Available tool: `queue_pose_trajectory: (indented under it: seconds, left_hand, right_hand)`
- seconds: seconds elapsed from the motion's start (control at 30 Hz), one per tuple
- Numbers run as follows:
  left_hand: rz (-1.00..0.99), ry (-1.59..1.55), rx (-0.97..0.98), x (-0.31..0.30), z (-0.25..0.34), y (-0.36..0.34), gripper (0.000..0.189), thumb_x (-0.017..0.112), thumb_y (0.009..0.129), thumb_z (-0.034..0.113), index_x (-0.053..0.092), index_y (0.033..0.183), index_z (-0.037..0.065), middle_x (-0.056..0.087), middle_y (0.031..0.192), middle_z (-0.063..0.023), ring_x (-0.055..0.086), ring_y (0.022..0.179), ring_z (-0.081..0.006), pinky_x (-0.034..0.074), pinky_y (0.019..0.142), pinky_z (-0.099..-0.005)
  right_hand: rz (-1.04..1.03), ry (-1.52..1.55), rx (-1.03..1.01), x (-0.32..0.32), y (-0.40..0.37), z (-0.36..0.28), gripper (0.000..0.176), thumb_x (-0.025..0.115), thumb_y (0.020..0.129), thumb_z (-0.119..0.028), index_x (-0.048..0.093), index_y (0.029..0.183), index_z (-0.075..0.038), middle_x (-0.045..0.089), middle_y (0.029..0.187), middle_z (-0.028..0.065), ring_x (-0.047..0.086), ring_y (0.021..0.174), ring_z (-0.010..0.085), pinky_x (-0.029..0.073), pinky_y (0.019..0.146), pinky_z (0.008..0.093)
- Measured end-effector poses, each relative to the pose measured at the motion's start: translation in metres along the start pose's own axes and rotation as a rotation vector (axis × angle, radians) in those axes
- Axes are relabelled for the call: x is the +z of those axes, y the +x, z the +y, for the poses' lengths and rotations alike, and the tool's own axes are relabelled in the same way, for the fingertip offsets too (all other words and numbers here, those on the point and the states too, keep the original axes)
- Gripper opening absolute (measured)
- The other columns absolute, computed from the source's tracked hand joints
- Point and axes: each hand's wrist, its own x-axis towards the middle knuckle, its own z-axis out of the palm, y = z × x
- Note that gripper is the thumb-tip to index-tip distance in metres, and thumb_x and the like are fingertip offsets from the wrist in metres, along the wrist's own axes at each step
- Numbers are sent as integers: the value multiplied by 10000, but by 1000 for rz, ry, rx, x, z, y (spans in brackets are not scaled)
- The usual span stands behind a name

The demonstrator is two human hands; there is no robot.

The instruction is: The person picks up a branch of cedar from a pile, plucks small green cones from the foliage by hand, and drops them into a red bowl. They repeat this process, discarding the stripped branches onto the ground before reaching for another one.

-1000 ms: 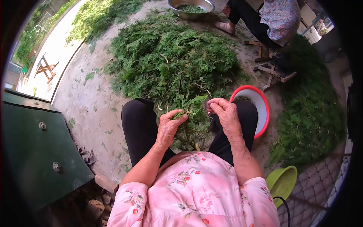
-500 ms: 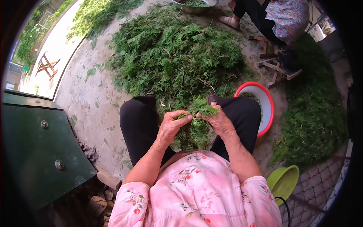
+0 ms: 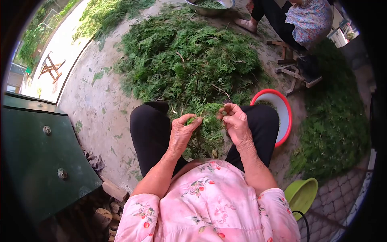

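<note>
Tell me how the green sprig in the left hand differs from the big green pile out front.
The sprig is one small piece; the pile is a broad heap. The sprig is raised in the left hand's grip, while the pile lies on the ground. The pile shows bare brown twigs; the sprig looks mostly green. Both have feathery foliage.

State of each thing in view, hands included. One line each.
Left hand: closed on sprig
Sprig: held, leafy
Right hand: fingers curled; grip unclear
Branch pile: heaped on ground
Red-rimmed tub: open-topped, partly hidden
Metal bowl: holding green bits
Lime-green basin: tilted
Wooden stool: unfolded, unoccupied
</note>
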Motion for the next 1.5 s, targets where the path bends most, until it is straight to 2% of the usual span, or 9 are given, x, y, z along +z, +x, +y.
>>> queue_pose_trajectory:
  seconds: [0.27,0.57,0.67,0.73,0.87,0.93,1.07,1.2,1.5]
  left_hand:
    - [59,183,141,1,5,-4,247,745,738,189,652,871,2,560,649,11,462,611,-43,405,557,-222]
    - [0,191,163,3,6,-5,248,757,724,173,654,877,8,592,674,22,476,611,-30,414,556,-204]
    - [-8,209,124,4,10,-7,227,748,731,160,657,867,2,594,667,21,478,613,-26,415,555,-203]
    - [-14,230,98,4,11,-8,214,741,735,150,658,861,-1,594,663,21,479,613,-25,414,554,-203]
    - [-8,35,34,2,10,-6,181,721,749,134,663,863,6,585,663,42,471,611,-25,401,552,-204]
    - [35,26,-2,1,5,-5,157,721,742,76,661,874,14,623,764,20,537,685,-39,443,611,-198]
    - [15,-40,-27,-1,1,-1,156,712,751,78,656,885,21,630,789,8,553,704,-52,453,629,-211]
    - [4,-129,-100,0,4,-1,110,691,762,66,654,858,26,628,772,8,561,687,-65,455,621,-219]
    - [-76,23,-144,0,6,0,85,678,757,66,650,828,28,610,741,22,530,664,-47,423,605,-207]
  right_hand:
    - [-205,-530,159,-9,-8,-7,199,652,830,-236,638,842,-38,505,601,-62,416,437,12,310,379,152]
    - [-227,-366,84,-3,-3,17,180,708,771,-132,660,880,3,577,666,-36,491,577,17,384,505,158]
    - [-164,-494,-73,-3,-5,21,170,708,753,-93,655,876,11,608,713,-17,509,641,23,396,566,175]
    - [-52,-862,-436,-5,-4,25,162,711,729,-66,653,854,21,620,752,4,511,652,27,393,558,184]
    - [91,-653,-136,-9,-6,15,149,681,750,-72,627,867,3,610,770,17,531,669,50,402,543,196]
    - [-54,-111,53,-12,-4,13,136,631,786,-83,587,902,-27,594,771,15,546,665,75,409,514,209]
    - [-227,154,154,-15,-3,3,119,644,811,-131,581,877,-54,575,793,6,537,602,92,440,510,216]
    - [-224,-111,303,-20,-4,4,146,626,838,-148,618,932,-36,603,740,-3,543,621,51,402,486,187]
    - [-264,-285,53,-6,3,25,230,662,785,-60,639,1005,2,643,876,-5,551,750,47,447,685,204]
